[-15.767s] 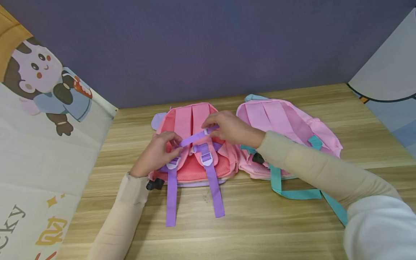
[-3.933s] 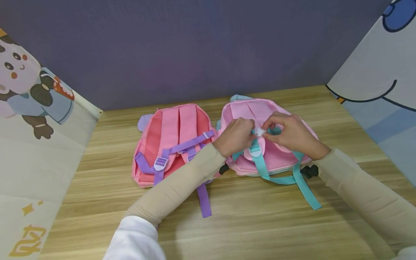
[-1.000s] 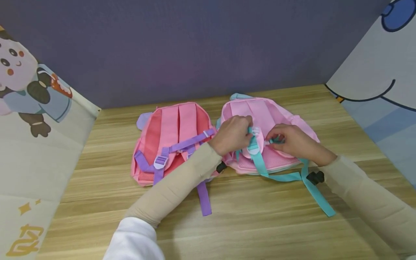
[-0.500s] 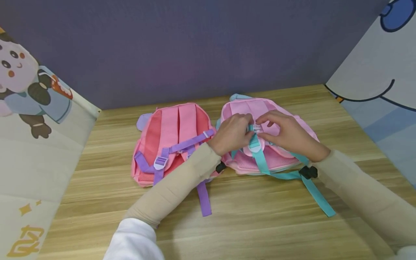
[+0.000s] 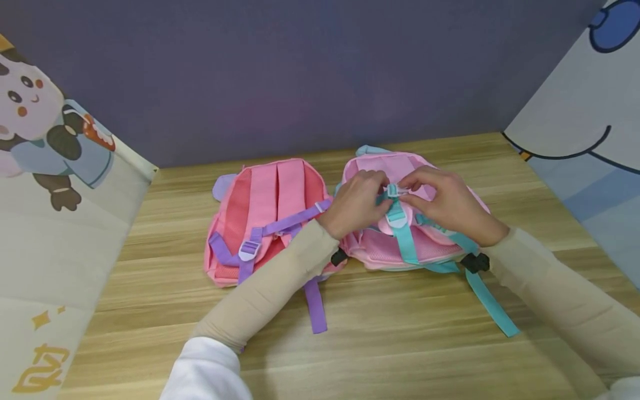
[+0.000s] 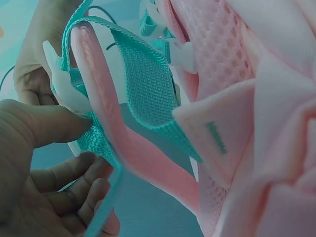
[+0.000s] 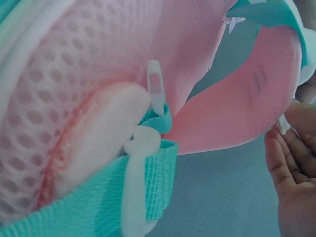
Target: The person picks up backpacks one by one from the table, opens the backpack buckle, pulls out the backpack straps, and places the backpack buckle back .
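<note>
A light pink backpack (image 5: pixel 377 246) lies back side up on the right. Above it my left hand (image 5: pixel 355 203) pinches teal webbing (image 6: pixel 94 138) beside a small white buckle (image 5: pixel 393 190). From the other side, my right hand (image 5: pixel 447 203) pinches the buckle's pale end between thumb and fingertips. A teal shoulder strap with a white ladder-lock slider (image 5: pixel 397 221) hangs just under the hands. To the left lies a coral pink backpack (image 5: pixel 262 189), with a purple strap (image 5: pixel 295 220) slanting across its back; my left forearm covers its lower right part.
Both bags lie on a wood-grain table (image 5: pixel 350 344) before a dark wall (image 5: pixel 300 78). A loose teal strap tail (image 5: pixel 492 303) and a purple strap tail (image 5: pixel 315 308) trail toward the front. Printed cartoon panels stand at both sides.
Earlier, both hands held the coral backpack's purple strap; they are now over the light pink one. Within the last second, my right hand has moved up and left to the buckle near my left hand.
</note>
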`<state>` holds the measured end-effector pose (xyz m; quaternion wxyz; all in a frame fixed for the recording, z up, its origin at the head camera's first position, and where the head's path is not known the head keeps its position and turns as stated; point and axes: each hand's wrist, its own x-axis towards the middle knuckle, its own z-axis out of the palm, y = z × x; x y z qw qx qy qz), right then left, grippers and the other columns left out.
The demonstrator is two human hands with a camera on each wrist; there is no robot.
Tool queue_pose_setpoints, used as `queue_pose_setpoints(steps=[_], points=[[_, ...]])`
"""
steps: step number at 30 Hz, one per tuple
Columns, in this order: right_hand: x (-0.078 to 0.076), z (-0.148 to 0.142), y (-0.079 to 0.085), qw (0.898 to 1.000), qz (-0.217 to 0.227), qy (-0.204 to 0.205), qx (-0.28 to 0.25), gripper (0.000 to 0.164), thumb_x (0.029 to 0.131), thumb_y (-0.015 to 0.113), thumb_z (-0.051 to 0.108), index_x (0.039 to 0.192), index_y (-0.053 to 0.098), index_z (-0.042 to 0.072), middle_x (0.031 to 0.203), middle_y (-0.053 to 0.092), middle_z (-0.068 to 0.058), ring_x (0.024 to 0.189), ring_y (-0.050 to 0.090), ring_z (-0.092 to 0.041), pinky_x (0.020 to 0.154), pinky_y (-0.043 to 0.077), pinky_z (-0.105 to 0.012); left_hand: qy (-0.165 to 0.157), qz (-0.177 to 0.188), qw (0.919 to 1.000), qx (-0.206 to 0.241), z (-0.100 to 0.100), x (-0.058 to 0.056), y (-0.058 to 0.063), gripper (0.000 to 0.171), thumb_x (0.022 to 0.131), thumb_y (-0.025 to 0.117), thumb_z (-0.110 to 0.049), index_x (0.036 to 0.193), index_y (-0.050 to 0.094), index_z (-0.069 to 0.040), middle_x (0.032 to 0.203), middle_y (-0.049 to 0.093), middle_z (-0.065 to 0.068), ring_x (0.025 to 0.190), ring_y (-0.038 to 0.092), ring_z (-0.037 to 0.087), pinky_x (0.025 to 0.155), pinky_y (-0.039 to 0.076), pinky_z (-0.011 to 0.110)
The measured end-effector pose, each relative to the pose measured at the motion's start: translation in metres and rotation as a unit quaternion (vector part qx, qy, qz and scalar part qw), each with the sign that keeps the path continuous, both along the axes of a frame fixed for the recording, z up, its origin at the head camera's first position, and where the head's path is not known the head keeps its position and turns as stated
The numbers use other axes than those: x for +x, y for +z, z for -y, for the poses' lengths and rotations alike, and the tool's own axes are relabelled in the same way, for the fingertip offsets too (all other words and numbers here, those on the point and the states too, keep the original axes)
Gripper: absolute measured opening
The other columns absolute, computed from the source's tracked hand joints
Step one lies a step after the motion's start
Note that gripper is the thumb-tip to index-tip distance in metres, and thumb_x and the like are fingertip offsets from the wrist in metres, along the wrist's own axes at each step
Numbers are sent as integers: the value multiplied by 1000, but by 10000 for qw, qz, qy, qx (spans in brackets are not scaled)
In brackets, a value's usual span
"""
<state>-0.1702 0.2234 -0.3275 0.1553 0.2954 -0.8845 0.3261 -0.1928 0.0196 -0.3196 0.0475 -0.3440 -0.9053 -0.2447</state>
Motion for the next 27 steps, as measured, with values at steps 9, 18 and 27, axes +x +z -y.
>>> queue_pose_setpoints(steps=[9,18,27], points=[[2,-1,-4,9999,50,-24,-119,23,80,75,6,99,67,16,92,63,8,87,57,-11,80,42,-30,-4,309,9995,-108,-3,-2,-3,13,87,67,-21,88,63,-9,75,55,-1,72,50,13,60,40,23],[1,-1,-6,9997,222,86,-7,32,76,78,1,103,65,13,94,61,7,84,56,-10,77,44,-28,-226,167,9995,125,-5,-3,-5,12,88,66,-19,91,66,-7,76,57,-2,74,50,13,66,40,22],[1,-4,-8,9996,216,194,-67,39,73,79,-2,106,65,13,96,61,5,85,55,-10,76,44,-31,-374,384,9984,160,-5,-4,-4,11,91,64,-15,97,68,-7,84,61,-2,82,53,11,73,42,21]])
